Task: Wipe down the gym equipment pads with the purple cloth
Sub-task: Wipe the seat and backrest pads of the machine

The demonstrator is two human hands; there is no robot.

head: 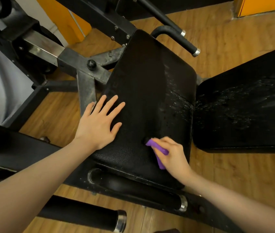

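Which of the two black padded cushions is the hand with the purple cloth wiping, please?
The middle black seat pad, under both hands; the right hand presses the purple cloth on it. The other black pad, farther right, is untouched.

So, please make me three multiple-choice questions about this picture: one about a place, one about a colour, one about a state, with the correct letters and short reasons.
1. Where does the left hand rest?
A. on the seat pad
B. on the floor
C. on the metal frame

2. What colour is the cloth?
A. orange
B. white
C. purple

3. What is the state of the right hand?
A. open and flat
B. its grip is closed round the cloth
C. hanging free with nothing in it

Answers:
1 A: its spread fingers lie flat on the seat pad.
2 C: the fabric showing from the fist is purple.
3 B: the fingers curl round the cloth against the pad.
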